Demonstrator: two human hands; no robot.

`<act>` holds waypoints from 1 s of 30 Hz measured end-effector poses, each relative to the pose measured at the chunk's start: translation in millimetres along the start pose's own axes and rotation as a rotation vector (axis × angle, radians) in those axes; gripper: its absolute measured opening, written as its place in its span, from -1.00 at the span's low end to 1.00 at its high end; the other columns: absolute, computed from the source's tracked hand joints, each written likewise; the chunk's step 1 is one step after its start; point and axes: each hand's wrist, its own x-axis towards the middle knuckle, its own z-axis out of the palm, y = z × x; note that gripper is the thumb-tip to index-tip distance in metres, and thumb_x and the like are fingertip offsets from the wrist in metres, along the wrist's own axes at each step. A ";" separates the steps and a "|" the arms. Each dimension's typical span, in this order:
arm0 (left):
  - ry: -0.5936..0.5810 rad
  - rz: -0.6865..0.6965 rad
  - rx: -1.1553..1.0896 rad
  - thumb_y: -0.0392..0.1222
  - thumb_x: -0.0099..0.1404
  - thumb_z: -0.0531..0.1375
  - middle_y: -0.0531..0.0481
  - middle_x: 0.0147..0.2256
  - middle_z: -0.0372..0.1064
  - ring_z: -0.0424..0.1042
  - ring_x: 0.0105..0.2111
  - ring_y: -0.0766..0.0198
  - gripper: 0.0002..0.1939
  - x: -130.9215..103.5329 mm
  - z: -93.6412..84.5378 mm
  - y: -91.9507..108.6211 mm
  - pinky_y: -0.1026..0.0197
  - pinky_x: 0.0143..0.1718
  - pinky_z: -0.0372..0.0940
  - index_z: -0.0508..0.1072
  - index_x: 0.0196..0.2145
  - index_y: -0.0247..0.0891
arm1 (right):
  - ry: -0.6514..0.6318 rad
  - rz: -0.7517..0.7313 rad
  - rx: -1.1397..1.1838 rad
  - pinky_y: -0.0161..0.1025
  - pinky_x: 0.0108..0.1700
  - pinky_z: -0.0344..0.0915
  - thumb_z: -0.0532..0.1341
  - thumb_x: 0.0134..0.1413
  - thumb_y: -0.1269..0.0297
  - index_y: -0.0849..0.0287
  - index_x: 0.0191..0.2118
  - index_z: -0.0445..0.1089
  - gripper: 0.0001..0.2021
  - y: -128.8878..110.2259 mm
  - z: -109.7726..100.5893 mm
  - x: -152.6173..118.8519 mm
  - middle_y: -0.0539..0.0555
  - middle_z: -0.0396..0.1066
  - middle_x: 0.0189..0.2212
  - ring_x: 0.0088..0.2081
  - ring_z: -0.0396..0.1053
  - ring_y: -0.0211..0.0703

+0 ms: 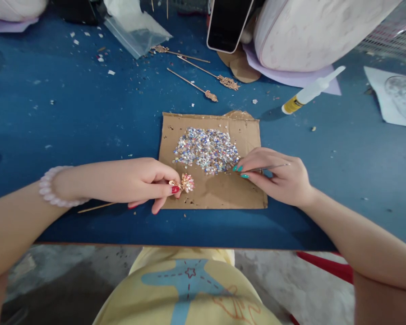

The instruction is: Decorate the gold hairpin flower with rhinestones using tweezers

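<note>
My left hand point(152, 183) pinches a gold hairpin with a flower head point(187, 183) covered in pink, shiny pieces. Its thin gold stick point(96, 207) shows behind the wrist, pointing left. In my right hand point(274, 176) are slim metal tweezers point(269, 168), their tips at the lower right edge of a pile of tiny glittering chips point(206, 149). The chips are blue, white and pinkish, spread over a piece of brown cardboard point(246, 194). Whether the tweezers grip a chip is too small to tell.
Several gold hairpins point(227, 82) lie behind the cardboard, beside a clear plastic bag point(135, 34). A phone point(229, 22) leans at the back. Right of it are a white rounded object point(311, 31) and a glue bottle point(311, 92). A printed paper sheet point(397, 97) lies far right.
</note>
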 end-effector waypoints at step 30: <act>0.001 -0.004 0.016 0.01 0.50 0.30 0.07 -0.43 0.70 0.40 -0.67 0.29 -0.72 -1.1 -1.3 -0.9 0.25 -0.61 0.26 0.56 -0.39 -0.06 | -0.001 -0.103 -0.015 -0.04 0.01 0.84 0.36 0.54 0.55 0.01 0.06 0.66 -0.75 -7.8 3.8 0.8 0.08 0.82 -0.13 -0.14 0.83 -0.02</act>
